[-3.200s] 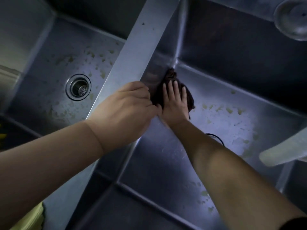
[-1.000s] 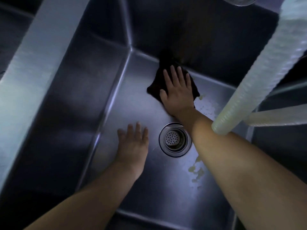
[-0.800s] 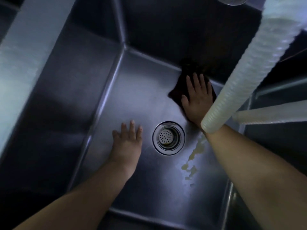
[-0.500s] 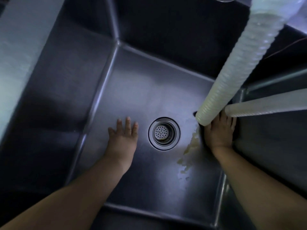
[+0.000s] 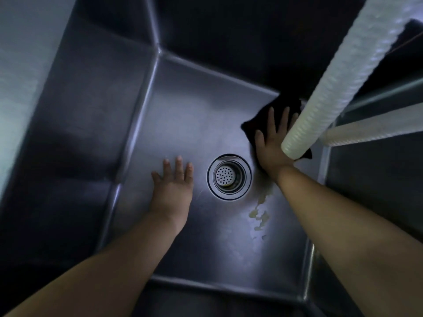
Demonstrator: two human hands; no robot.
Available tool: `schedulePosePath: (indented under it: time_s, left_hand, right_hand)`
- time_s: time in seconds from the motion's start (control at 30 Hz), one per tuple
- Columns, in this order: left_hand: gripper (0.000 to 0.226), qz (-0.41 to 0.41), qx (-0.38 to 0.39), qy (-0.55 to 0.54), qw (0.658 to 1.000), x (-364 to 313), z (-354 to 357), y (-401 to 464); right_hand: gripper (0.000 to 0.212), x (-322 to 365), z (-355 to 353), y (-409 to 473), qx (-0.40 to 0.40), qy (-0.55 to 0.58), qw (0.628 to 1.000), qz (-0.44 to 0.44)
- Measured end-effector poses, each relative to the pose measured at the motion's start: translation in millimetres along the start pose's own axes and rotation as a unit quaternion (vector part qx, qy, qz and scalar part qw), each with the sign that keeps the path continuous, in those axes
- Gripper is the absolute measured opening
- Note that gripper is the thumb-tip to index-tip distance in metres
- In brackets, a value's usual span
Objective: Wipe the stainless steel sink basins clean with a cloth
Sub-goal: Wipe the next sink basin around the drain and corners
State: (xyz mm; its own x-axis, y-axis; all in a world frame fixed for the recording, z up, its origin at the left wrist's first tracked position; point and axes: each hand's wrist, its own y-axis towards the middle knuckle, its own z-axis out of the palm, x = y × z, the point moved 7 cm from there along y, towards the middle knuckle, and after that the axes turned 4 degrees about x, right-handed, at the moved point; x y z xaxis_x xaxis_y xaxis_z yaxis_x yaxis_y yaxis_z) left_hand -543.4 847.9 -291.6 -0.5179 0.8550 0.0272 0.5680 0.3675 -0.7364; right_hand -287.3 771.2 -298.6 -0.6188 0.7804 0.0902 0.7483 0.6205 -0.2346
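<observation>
1. The right hand (image 5: 272,145), at the right of the frame, lies flat with its fingers straight, pressing a dark cloth (image 5: 278,108) against the floor of the sink basin (image 5: 183,106); it pinches nothing. The cloth sits near the basin's far right corner, partly hidden behind a white ribbed hose (image 5: 343,72) that crosses in front of it.
2. The left hand (image 5: 172,186), centre left, rests palm down on the basin floor beside the drain strainer (image 5: 229,176), fingers spread and straight, holding nothing. It looks to be bracing the body.
3. Judged done: the floor in the upper and left parts of the basin looks smooth and free of marks, as far as the dim light lets me tell.
4. Judged left: a pale streaky residue (image 5: 259,213) lies on the floor to the lower right of the strainer, just below the right wrist, untouched by the cloth.
5. The side walls are too dark to judge. Only this one basin is in view, so any other basin's condition cannot be told.
6. The work seems partway along here, with the residue patch the plainest remaining job.
</observation>
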Motion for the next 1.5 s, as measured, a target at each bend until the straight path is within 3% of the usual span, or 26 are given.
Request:
schedulePosePath:
  time_s: [0.23,0.37,0.43,0.63,0.83,1.03,1.2,1.37,1.5]
  left_hand:
    - [0.096,-0.01,0.002,0.014,1.0,-1,1,2]
    - [0.105,-0.015,0.007,0.018,1.0,1,1,0]
    - [0.115,-0.014,0.015,0.018,1.0,1,2,-1]
    - [0.119,-0.014,0.014,0.009,1.0,1,1,-2]
    - [0.112,-0.011,0.008,0.011,1.0,0,-2,-5]
    - [0.104,-0.01,0.006,0.019,1.0,-1,-3,-6]
    - [0.086,-0.01,-0.012,0.017,1.0,-1,-2,-5]
    - [0.11,-0.01,0.015,0.017,1.0,-2,-4,-7]
    - [0.118,-0.012,0.018,0.026,0.999,-3,-5,-8]
  right_hand:
    - [0.07,63,8,-13,0.02,-0.079,0.974,-0.21]
    - [0.063,61,11,-26,0.034,-0.074,0.948,-0.308]
    - [0.062,46,9,-30,0.033,-0.07,0.949,-0.306]
    - [0.066,-7,18,-80,0.04,-0.067,0.98,-0.184]
    - [0.068,-4,37,-157,0.042,-0.064,0.986,-0.148]
    - [0.074,48,63,-222,0.075,-0.071,0.964,-0.246]
    - [0.072,81,76,-262,0.103,-0.065,0.899,-0.422]
    - [0.07,44,70,-271,0.104,-0.087,0.841,-0.524]
    - [0.079,2,60,-239,0.079,-0.128,0.876,-0.458]
